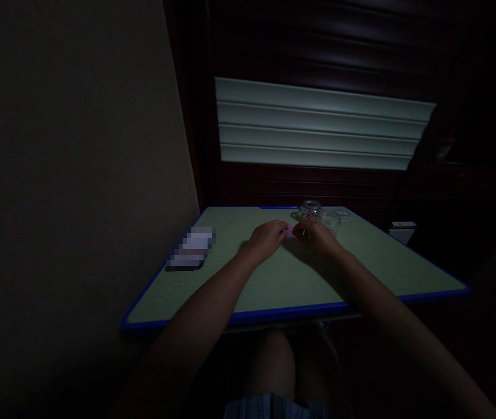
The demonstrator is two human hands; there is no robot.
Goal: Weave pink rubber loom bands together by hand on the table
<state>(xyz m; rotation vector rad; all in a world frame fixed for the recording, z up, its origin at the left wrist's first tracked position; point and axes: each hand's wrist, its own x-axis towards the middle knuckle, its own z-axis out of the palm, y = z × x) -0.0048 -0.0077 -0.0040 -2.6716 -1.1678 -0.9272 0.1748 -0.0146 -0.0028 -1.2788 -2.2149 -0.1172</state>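
Over the far middle of the table, my left hand [268, 237] is closed with its fingertips on a small pink item [289, 230], whose kind I cannot make out in the dim light. Just to the right, my right hand [317, 235] pinches at the other side of this pink item, its fingers bent down and partly in shadow. Behind my right hand stands a clear jar [310, 212] with many small colourful pieces in it. A second clear container [330, 220] is beside it, partly hidden by the hand.
The pale green table [248, 294] has a blue edge. A pixelated flat object [192, 247] lies at its left side. A clear lid-like piece [342, 214] lies at the back right. A wall [77, 145] rises on the left, and slatted panels [317, 122] stand behind.
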